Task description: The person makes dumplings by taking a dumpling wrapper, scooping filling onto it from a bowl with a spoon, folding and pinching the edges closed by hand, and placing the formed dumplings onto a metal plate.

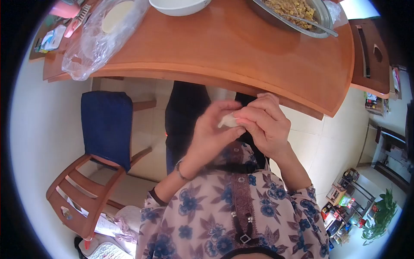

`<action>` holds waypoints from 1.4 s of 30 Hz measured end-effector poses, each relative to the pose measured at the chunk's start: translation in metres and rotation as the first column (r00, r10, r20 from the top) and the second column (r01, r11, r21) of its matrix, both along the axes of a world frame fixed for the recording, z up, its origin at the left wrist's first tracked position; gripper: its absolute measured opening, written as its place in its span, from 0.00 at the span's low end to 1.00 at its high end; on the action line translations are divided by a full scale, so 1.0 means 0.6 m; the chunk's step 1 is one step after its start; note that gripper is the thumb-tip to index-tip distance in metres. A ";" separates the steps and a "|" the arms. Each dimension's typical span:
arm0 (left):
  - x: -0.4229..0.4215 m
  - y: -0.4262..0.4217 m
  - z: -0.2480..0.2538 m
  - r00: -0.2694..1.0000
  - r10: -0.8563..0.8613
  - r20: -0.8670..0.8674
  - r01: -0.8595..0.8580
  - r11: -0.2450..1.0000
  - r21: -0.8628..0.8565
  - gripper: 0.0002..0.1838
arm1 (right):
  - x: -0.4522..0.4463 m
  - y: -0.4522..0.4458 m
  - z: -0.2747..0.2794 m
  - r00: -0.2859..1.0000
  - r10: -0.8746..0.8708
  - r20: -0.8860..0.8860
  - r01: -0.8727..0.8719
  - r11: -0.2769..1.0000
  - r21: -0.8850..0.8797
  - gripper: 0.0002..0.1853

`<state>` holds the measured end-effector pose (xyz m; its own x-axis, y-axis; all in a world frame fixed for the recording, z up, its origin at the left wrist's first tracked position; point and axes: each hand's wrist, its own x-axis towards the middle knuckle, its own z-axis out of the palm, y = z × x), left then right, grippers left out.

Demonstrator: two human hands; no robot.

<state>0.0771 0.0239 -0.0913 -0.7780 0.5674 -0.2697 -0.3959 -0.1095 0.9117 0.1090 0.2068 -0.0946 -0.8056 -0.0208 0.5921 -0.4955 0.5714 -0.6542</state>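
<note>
A small white dumpling (228,121) is held between my two hands, above my lap and just short of the table edge. My left hand (212,131) curls around its left side, with the thumb along the bottom. From the right, the fingertips of my right hand (268,123) pinch the dough edge. Fingers cover part of the dumpling, so its full shape is hidden. On the table, a metal basin (324,15) holds chopped yellow-brown filling (293,12), and a metal spoon (308,22) rests in it.
Round pale dough wrappers (117,16) lie in a clear plastic bag (92,49) at the table's left. A white bowl (179,7) stands at the back. The curved wooden table (207,47) is in front; a chair with a blue cover (106,125) is at left.
</note>
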 end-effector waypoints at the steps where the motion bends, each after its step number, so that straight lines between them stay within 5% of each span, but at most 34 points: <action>1: 0.002 -0.003 -0.003 0.996 -0.045 0.071 0.043 0.999 0.030 0.26 | 0.003 0.000 0.006 0.999 0.011 0.042 -0.009 0.999 -0.037 0.16; 2: 0.014 0.005 -0.003 0.997 0.056 0.055 -0.063 0.989 0.137 0.22 | 0.006 -0.003 0.015 0.999 0.015 0.042 -0.014 0.999 -0.032 0.16; 6: 0.012 0.012 0.000 0.988 0.117 -0.104 -0.105 0.988 0.115 0.20 | 0.008 -0.007 0.039 0.966 0.051 0.255 -0.024 0.994 -0.110 0.20; 11: 0.000 -0.007 -0.010 0.929 -0.060 -0.366 0.003 0.988 -0.156 0.21 | 0.002 -0.010 0.025 0.955 0.109 0.275 -0.094 0.993 -0.067 0.17; 17: 0.015 0.009 -0.016 0.999 0.052 0.005 -0.052 0.989 0.139 0.22 | -0.005 -0.017 0.008 0.989 0.067 0.134 -0.065 0.998 -0.020 0.10; 20: 0.014 -0.005 -0.024 0.998 -0.037 0.060 0.036 0.999 0.016 0.22 | 0.000 -0.018 0.020 0.972 0.055 0.227 -0.040 0.997 -0.068 0.10; 26: 0.017 0.001 -0.033 0.986 -0.037 -0.164 0.028 0.998 -0.060 0.18 | -0.005 -0.021 0.032 0.940 0.039 0.340 -0.010 0.996 -0.085 0.12; 28: 0.020 0.002 -0.047 0.992 -0.041 -0.120 0.038 0.999 -0.033 0.17 | -0.007 -0.009 0.007 0.974 0.088 0.209 -0.109 0.990 0.088 0.18; 32: 0.016 0.005 -0.043 0.996 -0.050 -0.069 0.049 0.999 -0.015 0.16 | 0.002 -0.008 0.006 0.979 0.072 0.188 -0.091 0.991 0.095 0.20; 37: -0.005 -0.001 -0.011 0.992 -0.120 -0.040 0.115 0.989 -0.096 0.18 | 0.016 -0.016 0.053 0.908 -0.057 0.416 0.113 0.987 -0.111 0.14; 42: 0.004 0.009 -0.028 0.994 -0.101 -0.030 0.101 0.995 0.020 0.19 | 0.030 0.013 0.004 0.922 -0.008 0.387 -0.022 0.997 0.073 0.25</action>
